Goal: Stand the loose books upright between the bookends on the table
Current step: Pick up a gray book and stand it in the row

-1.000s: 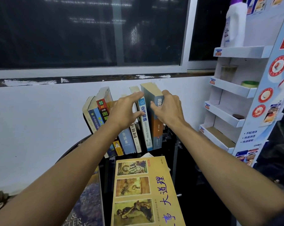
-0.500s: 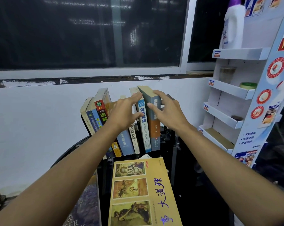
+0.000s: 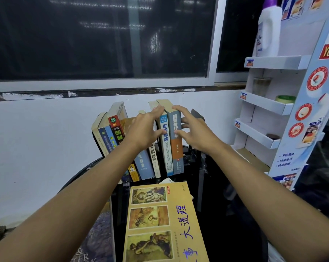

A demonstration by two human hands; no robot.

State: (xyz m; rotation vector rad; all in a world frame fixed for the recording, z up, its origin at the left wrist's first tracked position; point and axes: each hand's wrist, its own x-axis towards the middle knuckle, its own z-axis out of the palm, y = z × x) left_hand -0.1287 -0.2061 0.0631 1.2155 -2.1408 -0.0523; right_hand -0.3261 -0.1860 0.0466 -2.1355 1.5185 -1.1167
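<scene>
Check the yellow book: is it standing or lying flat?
Lying flat. The yellow book shows its front cover face up on the table, in front of the standing row.

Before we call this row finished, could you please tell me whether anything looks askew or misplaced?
The leftmost books lean left rather than standing upright, and a yellow book lies flat in front, outside the row.
</scene>
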